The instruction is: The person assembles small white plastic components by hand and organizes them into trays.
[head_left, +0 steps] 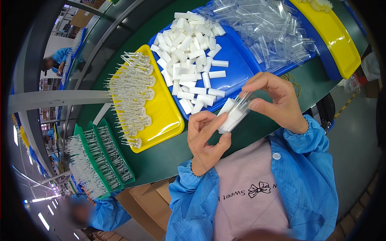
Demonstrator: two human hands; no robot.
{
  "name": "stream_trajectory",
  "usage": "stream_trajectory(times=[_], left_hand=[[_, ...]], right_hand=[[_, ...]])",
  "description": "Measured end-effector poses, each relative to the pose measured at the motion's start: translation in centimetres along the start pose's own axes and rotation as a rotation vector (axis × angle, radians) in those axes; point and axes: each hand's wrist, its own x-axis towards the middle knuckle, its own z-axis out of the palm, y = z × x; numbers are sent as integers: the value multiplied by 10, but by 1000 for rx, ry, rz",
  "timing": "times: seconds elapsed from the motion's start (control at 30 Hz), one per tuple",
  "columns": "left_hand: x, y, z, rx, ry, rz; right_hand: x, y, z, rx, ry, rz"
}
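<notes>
Between both hands, over the table's near edge, is a small bunch of clear plastic sleeves [243, 105] with white pieces [230, 120] in or against them; the clear plastic makes it hard to tell which. My left hand [206, 138] is closed on the lower left end of the bunch with thumb and fingers. My right hand [277, 100] pinches its upper right end between thumb and fingertips. Just beyond the hands, a blue tray [235, 48] bears a heap of white cylindrical pieces [189, 52]. Many loose clear plastic sleeves [269, 28] lie piled to its right.
A yellow tray [165, 116] on the left carries rows of thin white-tipped parts [130, 96]. Left of it stands a green rack [94, 156] full of similar parts. Another yellow tray [337, 40] is at far right. A cardboard box [150, 205] sits below the table; a co-worker's blue sleeve [108, 213] shows lower left.
</notes>
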Motion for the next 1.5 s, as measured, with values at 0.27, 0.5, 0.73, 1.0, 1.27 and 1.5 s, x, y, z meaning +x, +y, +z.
stream_trajectory(times=[0.27,0.5,0.73,1.0,1.27,1.5], left_hand=[[4,7,-3,-116,137,-19],[3,13,-9,405,280,274],[3,16,-15,361,247,314],[8,13,-18,-257,55,-202],[3,8,-16,567,238,504],[7,2,-11,309,214,303]], right_hand=[[-6,5,6,-89,58,-99],[-13,-5,23,-155,79,-232],[-17,-11,28,-269,19,-369],[-13,-10,29,-494,3,-596],[-12,8,25,180,20,34],[-10,8,22,335,111,128]])
